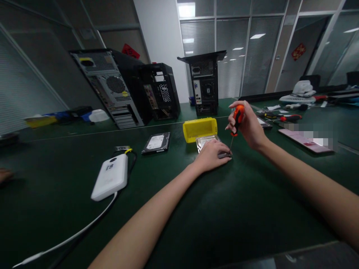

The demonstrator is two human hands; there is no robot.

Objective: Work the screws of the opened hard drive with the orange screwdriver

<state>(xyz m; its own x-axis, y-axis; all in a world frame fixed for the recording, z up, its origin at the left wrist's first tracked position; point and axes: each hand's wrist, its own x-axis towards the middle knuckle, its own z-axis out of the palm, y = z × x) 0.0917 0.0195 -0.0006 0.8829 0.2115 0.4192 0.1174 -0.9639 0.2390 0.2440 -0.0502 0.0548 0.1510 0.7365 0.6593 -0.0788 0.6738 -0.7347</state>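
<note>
My right hand (248, 125) is closed around an orange and black screwdriver (238, 117). The screwdriver points down, its tip beside the fingertips of my left hand (210, 155). With fingers wrapped over its top and side, my left hand holds a silver hard drive (206, 140) on the green table. Much of that drive is hidden under the hand, so I cannot tell exactly what the tip touches. Right behind the drive, an open yellow plastic case (199, 130) lies on its side. A second hard drive (156, 143), black with a white label, lies flat to the left.
A white power bank (111, 175) with a cable sits on the left. Computer cases (112, 86) stand behind, another (204, 86) further right. On the right lie a pink phone (305, 141), pliers (290, 118) and a white cap (301, 91). Another person's hand (5, 175) shows at the left edge.
</note>
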